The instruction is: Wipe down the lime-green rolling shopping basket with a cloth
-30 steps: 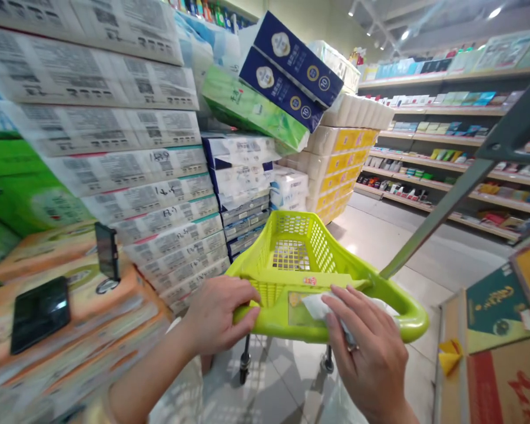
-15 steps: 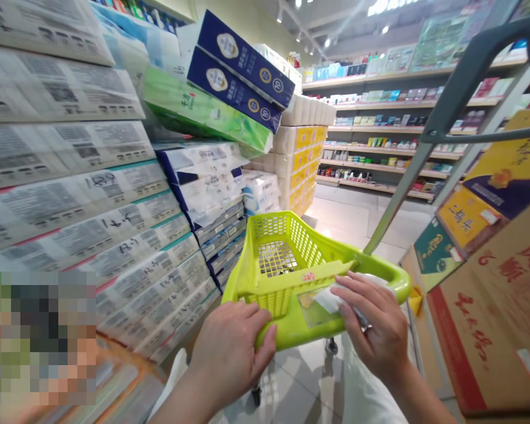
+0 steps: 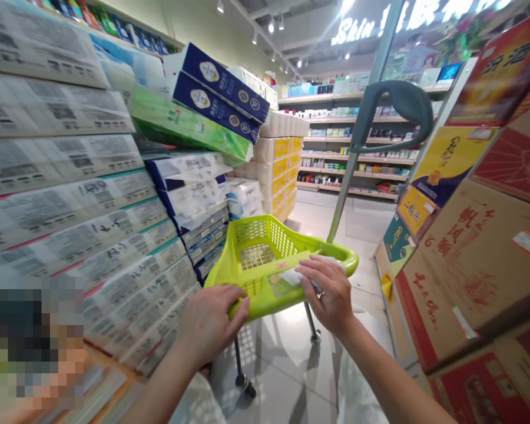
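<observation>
Green cart [image 3: 249, 277] in aisle, beside stacked packs [image 3: 128, 253].
Left hand [image 3: 214, 312] curled round near rim [image 3: 267, 307], right hand [image 3: 329, 291] clasping soft tissue [image 3: 291, 275] against it; cart looks light, stiff, smooth: grip rim corners.

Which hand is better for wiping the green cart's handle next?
Probably the right hand: it holds a white cloth or tissue against the handle. The left hand grips the handle's left end, with no cloth showing.

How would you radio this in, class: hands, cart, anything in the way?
Left hand gripping near rim of green cart. Right hand holding white wipe against same rim. White packs stacked left, cartons right, cart between.
</observation>
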Tool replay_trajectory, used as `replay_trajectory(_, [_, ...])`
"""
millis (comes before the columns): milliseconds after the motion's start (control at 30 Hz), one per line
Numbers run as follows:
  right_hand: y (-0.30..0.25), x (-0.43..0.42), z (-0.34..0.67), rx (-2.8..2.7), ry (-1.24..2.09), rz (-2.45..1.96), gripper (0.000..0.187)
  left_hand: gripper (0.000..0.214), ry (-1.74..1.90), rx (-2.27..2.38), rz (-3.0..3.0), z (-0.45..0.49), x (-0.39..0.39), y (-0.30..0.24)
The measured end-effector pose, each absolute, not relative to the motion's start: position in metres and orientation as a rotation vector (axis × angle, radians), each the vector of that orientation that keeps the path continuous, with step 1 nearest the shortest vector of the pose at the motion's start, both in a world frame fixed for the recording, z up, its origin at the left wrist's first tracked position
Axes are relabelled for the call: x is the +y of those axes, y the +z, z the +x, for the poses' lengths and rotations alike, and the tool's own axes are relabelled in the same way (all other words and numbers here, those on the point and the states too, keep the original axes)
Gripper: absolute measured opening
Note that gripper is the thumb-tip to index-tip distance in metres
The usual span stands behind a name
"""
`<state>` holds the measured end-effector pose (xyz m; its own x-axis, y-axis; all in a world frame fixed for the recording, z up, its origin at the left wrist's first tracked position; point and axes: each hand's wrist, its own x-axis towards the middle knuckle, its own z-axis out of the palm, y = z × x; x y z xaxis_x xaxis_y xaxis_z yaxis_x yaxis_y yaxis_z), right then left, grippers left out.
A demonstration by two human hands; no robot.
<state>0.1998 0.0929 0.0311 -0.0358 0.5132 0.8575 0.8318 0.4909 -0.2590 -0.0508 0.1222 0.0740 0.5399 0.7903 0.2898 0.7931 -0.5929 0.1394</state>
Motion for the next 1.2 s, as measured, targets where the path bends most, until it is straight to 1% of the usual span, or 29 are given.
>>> replay_trajectory(133, [0.03, 0.095, 0.202, -1.684, -0.347, -1.144, 0.02, 0.04, -0.549, -1.375, -2.747, -0.05, 0.122, 0.076])
replay_trajectory(400, [0.029, 0.098, 0.225, -1.781, -0.325, -1.078, 0.021, 0.05, -0.494, -1.318, -2.737, -0.046, 0.121, 0.08])
replay_trajectory(600, [0.029, 0.114, 0.273, -1.755, -0.331, -1.289, 0.027, 0.052, -0.498, -1.246, -2.746, -0.036, 0.127, 0.078])
replay_trajectory(733, [0.028, 0.119, 0.288, -1.742, -0.302, -1.326, 0.029, 0.05, -0.529, -1.228, -2.752, -0.029, 0.124, 0.082])
replay_trajectory(867, [0.026, 0.113, 0.28, -1.702, -0.305, -1.33, 0.026, 0.05, -0.539, -1.225, -2.771, -0.033, 0.12, 0.084])
replay_trajectory(1033, [0.025, 0.091, 0.256, -1.664, -0.389, -1.334, 0.026, 0.052, -0.512, -1.275, -2.73, -0.056, 0.121, 0.082])
replay_trajectory(1200, [0.037, 0.071, 0.242, -1.711, -0.397, -1.413, 0.028, 0.048, -0.542, -1.281, -2.746, -0.08, 0.125, 0.084])
